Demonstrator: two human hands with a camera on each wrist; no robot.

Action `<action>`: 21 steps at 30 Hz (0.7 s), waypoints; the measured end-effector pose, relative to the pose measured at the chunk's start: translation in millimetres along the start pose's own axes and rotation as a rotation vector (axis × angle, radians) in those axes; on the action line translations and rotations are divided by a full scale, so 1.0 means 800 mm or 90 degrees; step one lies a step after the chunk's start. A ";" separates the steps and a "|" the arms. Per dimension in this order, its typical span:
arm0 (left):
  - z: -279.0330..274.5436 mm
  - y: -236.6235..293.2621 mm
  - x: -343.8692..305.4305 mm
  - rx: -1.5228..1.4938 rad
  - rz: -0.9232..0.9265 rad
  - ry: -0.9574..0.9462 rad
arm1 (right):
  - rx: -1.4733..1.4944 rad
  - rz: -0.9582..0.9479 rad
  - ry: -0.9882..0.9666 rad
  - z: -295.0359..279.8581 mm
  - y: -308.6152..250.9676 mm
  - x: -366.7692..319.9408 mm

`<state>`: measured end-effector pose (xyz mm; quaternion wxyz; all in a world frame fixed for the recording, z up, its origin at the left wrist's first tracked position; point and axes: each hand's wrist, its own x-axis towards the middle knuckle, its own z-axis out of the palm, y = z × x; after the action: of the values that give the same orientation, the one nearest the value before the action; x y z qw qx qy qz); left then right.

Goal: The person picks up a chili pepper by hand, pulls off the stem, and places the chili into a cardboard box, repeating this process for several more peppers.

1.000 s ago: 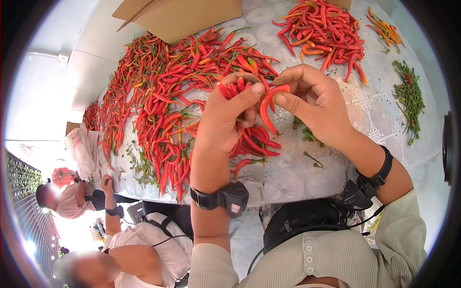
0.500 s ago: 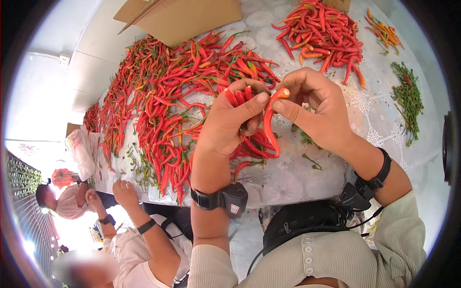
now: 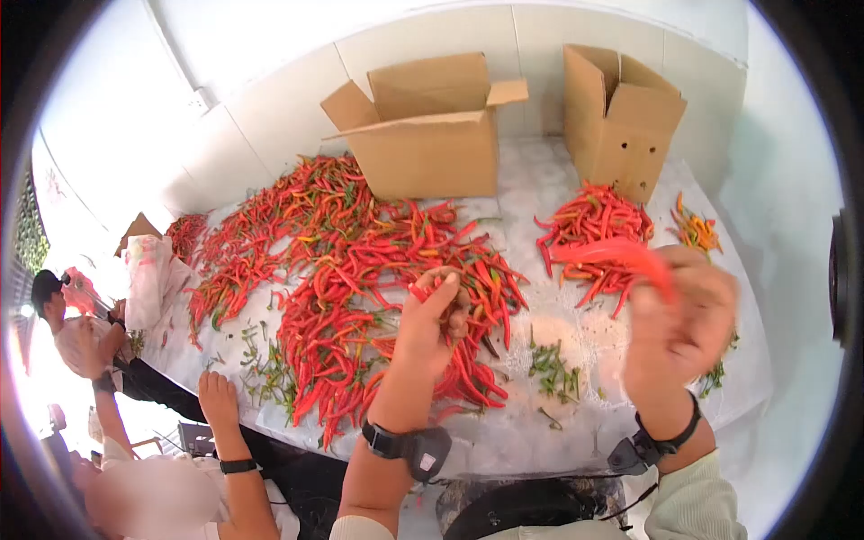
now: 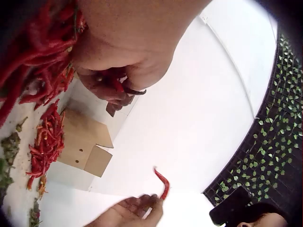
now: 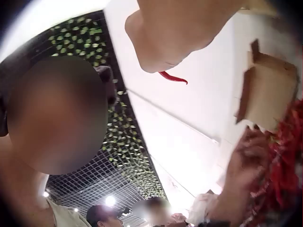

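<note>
My right hand (image 3: 688,315) pinches a single red chili pepper (image 3: 621,253), both blurred, over the right part of the table. In the right wrist view, the tip of that chili pepper (image 5: 174,78) sticks out past the hand. My left hand (image 3: 430,324) curls around a few red chili peppers (image 3: 419,292), mostly hidden in its fingers. Below it spreads a large pile of red chili peppers (image 3: 333,306), some with green stems. A smaller heap of red chili peppers (image 3: 594,220) lies behind the right hand.
Two open cardboard boxes, a wide box (image 3: 423,157) and a narrower box (image 3: 621,135), stand at the back. Green stems (image 3: 553,371) lie between my hands. Orange-yellow chili peppers (image 3: 695,229) sit at the far right. Another person (image 3: 229,432) works at the left.
My right hand has moved right, away from the left hand, carrying the chili pepper. My left hand keeps its bunch. The head view has tilted up, showing more of the boxes.
</note>
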<state>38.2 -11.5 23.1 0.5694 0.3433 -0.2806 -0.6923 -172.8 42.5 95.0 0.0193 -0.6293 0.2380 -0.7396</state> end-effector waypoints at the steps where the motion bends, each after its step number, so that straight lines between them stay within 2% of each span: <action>1: -0.001 0.000 -0.002 -0.015 0.012 0.001 | -0.018 -0.067 0.006 -0.006 -0.015 0.019; 5: -0.001 0.002 -0.005 -0.060 0.021 -0.004 | 0.019 -0.293 0.124 -0.013 -0.041 0.071; 8: 0.000 0.005 -0.005 -0.077 0.003 0.018 | -0.034 -0.409 0.209 -0.003 -0.036 0.092; 11: -0.017 0.001 0.004 -0.105 0.003 -0.020 | -0.350 -0.467 0.334 0.051 -0.031 0.132; 13: -0.020 0.000 0.007 -0.119 -0.002 -0.046 | -0.345 -0.420 0.270 0.079 -0.011 0.151; 14: -0.021 -0.001 0.005 -0.119 -0.002 -0.042 | -0.119 -0.216 0.305 0.113 -0.001 0.149; 16: -0.021 0.001 0.006 -0.118 0.005 -0.037 | -0.267 -0.130 0.062 0.146 0.068 0.136; 18: -0.017 0.010 0.004 -0.116 0.007 -0.019 | -0.257 -0.128 0.042 0.138 0.074 0.100; 21: -0.014 0.011 0.001 -0.111 0.018 0.002 | -0.192 0.033 -0.125 0.107 0.066 0.045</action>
<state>52.5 -13.8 23.2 0.6074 0.2892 -0.2231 -0.7054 -114.5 -44.5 116.5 -0.0330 -0.6881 0.3595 -0.6295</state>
